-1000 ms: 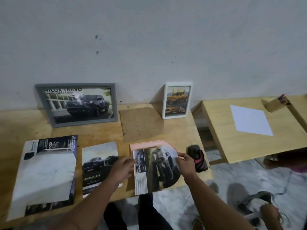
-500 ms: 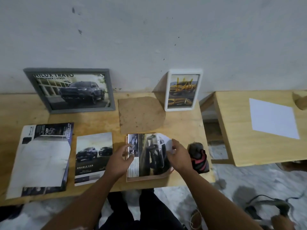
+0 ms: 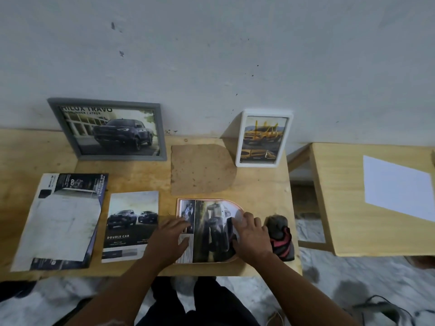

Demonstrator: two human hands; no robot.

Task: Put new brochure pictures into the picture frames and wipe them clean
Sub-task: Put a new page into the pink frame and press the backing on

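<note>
Brochure picture being seated in a D-shaped frame at the near edge of the table

The brochure picture (image 3: 209, 231), thin, light and easily creased, is laid in the pink D-shaped frame (image 3: 235, 204) on the wooden table (image 3: 259, 184), near the middle. It is pressed flat by the left hand (image 3: 173, 234) at its left margin and by the right hand (image 3: 250, 232) at its curved right edge, fingers spread and nothing gripped. It is judged best handled by its edges with flat fingertips; the glossy sheet may slip. A cloth (image 3: 280, 236) lies just right.
</note>
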